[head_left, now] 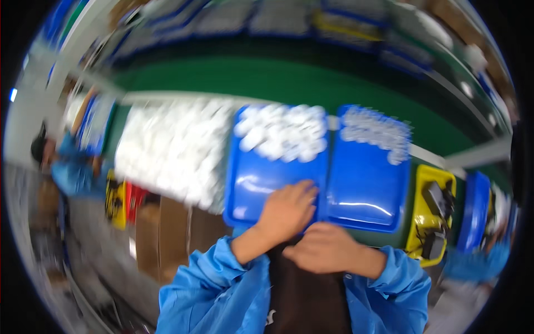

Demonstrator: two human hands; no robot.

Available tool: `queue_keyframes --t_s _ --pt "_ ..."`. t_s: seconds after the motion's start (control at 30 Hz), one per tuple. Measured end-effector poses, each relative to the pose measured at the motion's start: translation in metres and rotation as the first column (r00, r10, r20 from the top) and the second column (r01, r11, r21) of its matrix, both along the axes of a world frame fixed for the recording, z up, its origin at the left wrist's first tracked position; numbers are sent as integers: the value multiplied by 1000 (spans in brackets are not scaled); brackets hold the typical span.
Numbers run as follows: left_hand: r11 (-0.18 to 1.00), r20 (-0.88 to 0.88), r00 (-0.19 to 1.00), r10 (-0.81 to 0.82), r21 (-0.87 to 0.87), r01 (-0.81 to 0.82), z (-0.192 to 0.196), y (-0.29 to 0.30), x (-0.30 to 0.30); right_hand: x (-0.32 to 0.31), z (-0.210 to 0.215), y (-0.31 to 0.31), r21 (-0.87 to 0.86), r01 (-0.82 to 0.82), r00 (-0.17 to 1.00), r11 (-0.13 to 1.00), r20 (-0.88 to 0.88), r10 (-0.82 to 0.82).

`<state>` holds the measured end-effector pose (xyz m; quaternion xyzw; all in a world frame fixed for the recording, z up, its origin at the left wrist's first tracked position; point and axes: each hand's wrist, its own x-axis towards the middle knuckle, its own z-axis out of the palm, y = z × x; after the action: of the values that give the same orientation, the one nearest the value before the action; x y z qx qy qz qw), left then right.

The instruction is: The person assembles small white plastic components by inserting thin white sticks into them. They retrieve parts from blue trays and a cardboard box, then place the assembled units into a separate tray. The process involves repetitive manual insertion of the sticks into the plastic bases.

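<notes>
Green covers the long work surface (289, 83) that runs across the blurred view. On it lies a big white heap of small parts (172, 147), the largest thing there. Beside it sit two blue trays: the left blue tray (250, 183) holds white round pieces (283, 133) at its far end, and the right blue tray (367, 189) holds pale pieces (375, 131). A smaller yellow bin (425, 183) stands further right. The left hand (286, 211) rests flat, fingers together, on the left tray's near edge. The right hand (325, 247) is curled just below it; I cannot tell what it grips.
</notes>
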<state>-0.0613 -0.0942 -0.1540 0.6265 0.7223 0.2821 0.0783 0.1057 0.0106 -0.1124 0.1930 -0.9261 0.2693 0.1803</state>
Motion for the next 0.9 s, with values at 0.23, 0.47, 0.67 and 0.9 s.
queue_keyframes --t_s 0.23,0.47,0.67,0.9 --pt "996 190 979 72 29 -79 -57 -180 44 -52 -17 -12 78 319 942 945 83 -325" --pt "264 -191 284 940 -127 -956 -196 -353 -99 -53 -43 -47 232 255 866 939 377 -329" --pt "245 -121 569 813 -816 -523 -281 -368 -116 -55 -43 -45 170 298 861 939 378 -341" --pt "405 60 633 772 -814 -416 -259 -331 -47 -59 -45 -50 169 302 855 938 387 -345"
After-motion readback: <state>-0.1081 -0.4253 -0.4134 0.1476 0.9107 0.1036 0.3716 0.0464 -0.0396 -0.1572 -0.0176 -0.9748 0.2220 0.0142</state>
